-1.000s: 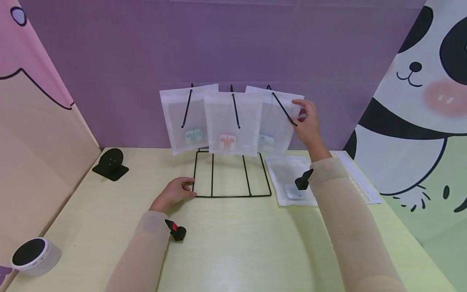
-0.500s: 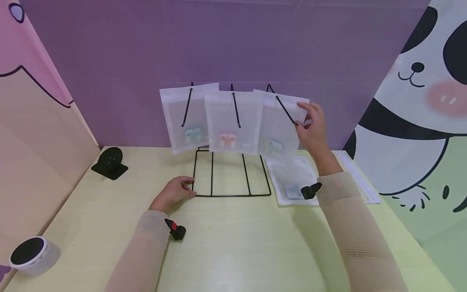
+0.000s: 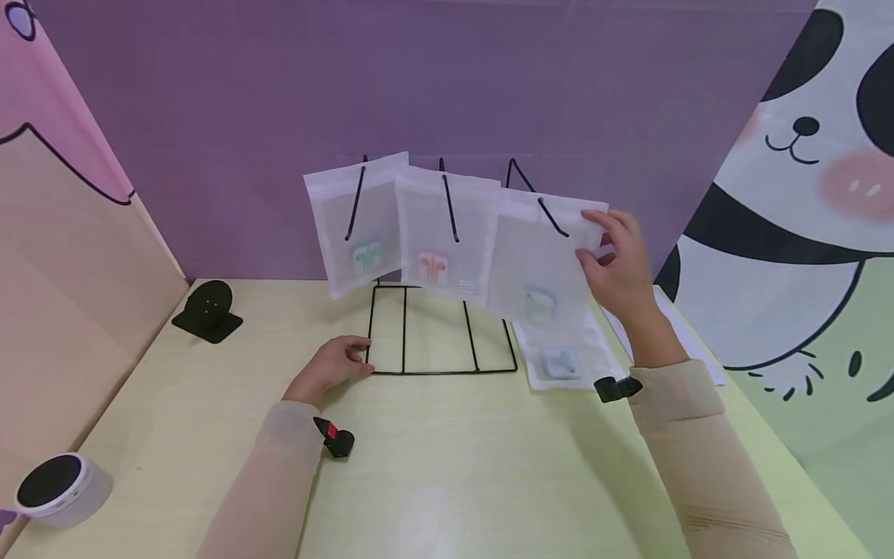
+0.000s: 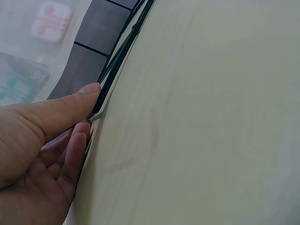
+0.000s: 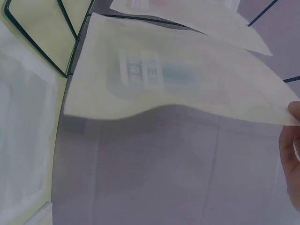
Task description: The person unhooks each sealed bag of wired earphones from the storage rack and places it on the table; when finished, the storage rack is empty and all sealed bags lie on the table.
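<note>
Black wire formed the rack on the tabletop, and look, the left hand had thumb and fingers closed about its near left corner! Well apart from it, up by the rack's right hook, the right hand pinched the edge of a white pouch, prong poking through its hole. Left of that on the rack hung a middle pouch and a left pouch; another, the flat pouch, lay just right of the rack's base.
</note>
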### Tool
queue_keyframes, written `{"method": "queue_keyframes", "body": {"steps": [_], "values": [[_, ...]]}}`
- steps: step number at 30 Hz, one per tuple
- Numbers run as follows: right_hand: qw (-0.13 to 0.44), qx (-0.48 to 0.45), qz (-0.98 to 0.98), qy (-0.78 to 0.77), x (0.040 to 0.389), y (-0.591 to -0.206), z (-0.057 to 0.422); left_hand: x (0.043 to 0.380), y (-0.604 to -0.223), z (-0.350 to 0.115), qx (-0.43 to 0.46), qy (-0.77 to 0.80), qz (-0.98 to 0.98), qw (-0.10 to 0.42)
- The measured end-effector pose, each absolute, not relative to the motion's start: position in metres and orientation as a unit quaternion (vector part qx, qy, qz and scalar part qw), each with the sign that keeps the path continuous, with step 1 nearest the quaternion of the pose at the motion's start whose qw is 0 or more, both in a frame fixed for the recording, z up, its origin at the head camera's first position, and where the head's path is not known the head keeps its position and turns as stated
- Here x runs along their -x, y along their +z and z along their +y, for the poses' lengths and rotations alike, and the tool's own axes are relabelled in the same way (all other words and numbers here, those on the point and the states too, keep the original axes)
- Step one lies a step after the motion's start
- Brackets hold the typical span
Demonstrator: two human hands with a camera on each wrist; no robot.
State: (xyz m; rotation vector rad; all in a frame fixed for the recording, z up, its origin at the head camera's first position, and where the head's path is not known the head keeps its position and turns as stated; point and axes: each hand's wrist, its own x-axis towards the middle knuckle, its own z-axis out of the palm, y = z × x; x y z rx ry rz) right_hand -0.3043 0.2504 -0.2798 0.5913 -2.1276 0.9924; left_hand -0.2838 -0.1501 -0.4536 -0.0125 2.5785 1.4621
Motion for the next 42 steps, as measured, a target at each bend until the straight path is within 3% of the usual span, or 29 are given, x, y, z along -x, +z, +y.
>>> {"method": "queue_keyframes", "body": {"steps": [32, 42], "values": [[0.312, -0.29, -0.815, 0.392, 0.218, -0.27, 0.29, 0.284, -0.453, -0.149, -0.003, 0.494, 0.865, 0.091], [0.216, -0.362, -0.831, 0.362, 0.193, -0.286, 0.305, 0.284, -0.453, -0.149, -0.003, 0.491, 0.866, 0.09]]}}
